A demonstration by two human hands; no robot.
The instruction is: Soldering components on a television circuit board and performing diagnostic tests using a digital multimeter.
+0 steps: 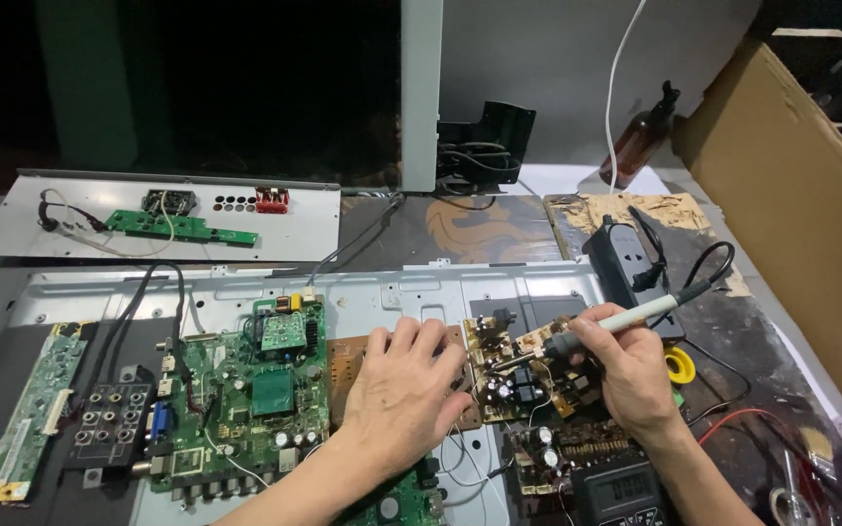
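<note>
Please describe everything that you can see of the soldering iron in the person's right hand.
The soldering iron is a slim, pen-shaped tool with a pale, plastic-looking handle, a grey collar and a thin metal tip. The right hand grips it like a pen. It slants down to the left, and its tip meets the brown circuit board. A black cord runs from its rear end up to the right.

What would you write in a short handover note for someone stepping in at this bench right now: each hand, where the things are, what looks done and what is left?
Left hand: flat on the brown circuit board, steadying it.
Right hand: holds the soldering iron, tip down on the tan power board.
Solder spool lies right of that hand; multimeter sits below the boards.
Done: boards laid out on the metal chassis.
Left: cannot tell how many joints remain.
</note>
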